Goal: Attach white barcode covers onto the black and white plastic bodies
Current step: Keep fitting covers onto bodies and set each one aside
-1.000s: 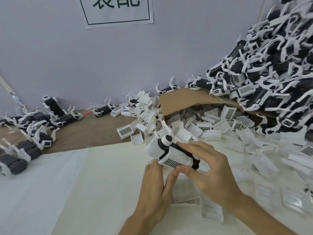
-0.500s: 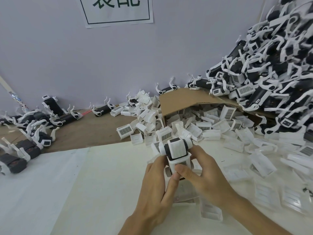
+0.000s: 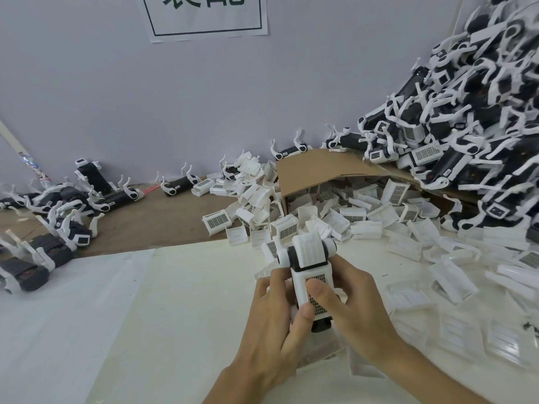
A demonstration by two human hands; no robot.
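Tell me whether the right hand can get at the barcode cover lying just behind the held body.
Probably yes, once it lets go: the right hand grips the body along with the left hand, and the barcode cover lies uncovered on the pile beyond it.

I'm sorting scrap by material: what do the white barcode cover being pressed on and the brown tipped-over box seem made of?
White barcode cover: probably moulded plastic, smooth semi-matte, with thin walls and sharp edges. Brown tipped-over box: looks like cardboard, dull, with a creased flap; corrugation is not discernible.
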